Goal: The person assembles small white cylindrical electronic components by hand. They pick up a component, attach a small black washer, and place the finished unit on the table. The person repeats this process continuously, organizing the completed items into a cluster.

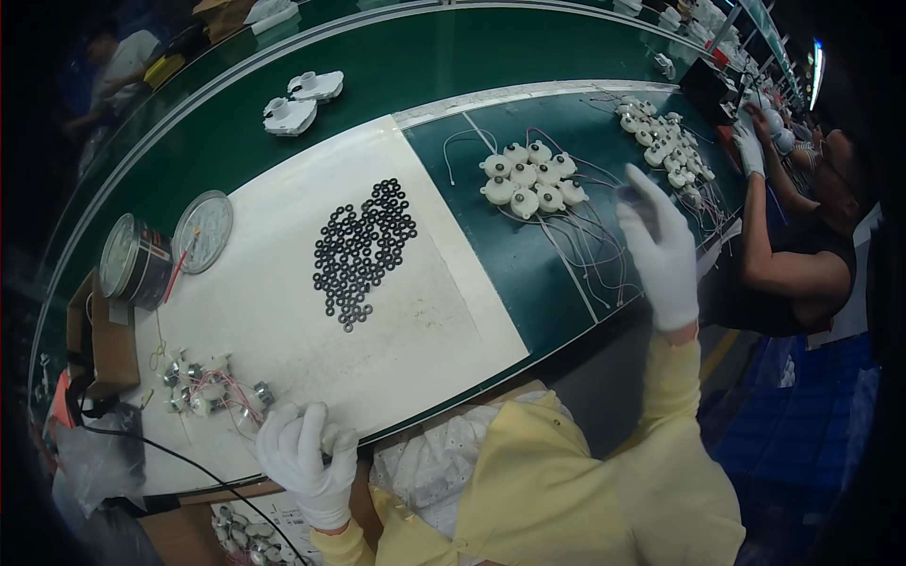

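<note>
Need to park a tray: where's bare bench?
White sheet between black rings and left parts pile; also from the rings' near side to green mat. Crowded: around that pile by the left hand; the mat around wired housings.

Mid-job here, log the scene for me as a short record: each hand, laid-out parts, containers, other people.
Left hand: white-gloved, curled around a pale part, mostly hidden
Right hand: white-gloved, open, nearest the wired round units; no held item visible
Centre: black rings spread on a white sheet
Right of sheet: white round units with trailing wires
Left: jumbled motor parts
Containers: round can, shallow round dish, cardboard box
Others: co-worker at right, gloved
</note>
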A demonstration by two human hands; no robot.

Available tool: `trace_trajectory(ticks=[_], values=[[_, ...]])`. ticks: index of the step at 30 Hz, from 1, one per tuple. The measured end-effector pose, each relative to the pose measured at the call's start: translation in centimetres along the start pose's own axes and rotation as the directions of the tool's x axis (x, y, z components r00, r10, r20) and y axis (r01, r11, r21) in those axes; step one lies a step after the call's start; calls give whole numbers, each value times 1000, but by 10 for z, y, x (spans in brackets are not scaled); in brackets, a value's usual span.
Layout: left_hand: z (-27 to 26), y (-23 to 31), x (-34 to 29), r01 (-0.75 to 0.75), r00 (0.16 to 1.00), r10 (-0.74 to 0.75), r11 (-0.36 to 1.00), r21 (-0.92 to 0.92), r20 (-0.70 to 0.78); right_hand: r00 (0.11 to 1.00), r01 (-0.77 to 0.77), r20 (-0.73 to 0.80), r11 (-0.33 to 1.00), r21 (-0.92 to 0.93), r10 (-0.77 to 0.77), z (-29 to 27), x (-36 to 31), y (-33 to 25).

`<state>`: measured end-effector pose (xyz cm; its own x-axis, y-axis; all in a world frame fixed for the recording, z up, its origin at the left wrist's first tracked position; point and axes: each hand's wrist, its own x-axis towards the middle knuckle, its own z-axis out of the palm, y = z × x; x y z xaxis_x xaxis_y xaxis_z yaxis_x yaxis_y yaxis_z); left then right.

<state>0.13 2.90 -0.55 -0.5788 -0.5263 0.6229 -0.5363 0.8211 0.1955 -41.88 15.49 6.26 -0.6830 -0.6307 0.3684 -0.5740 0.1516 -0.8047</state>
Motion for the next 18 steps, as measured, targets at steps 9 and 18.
trace_trajectory(ticks=[9, 18], values=[[-7, 48, 54, 56, 993, -95, 895, -442, -67, 456, 677, 343, 570, 466, -821, 146, -89, -96], [-13, 18, 44, 98, 991, -96, 995, 13, -91, 651, -400, 633, 519, 755, -419, 118, -86, -54]])
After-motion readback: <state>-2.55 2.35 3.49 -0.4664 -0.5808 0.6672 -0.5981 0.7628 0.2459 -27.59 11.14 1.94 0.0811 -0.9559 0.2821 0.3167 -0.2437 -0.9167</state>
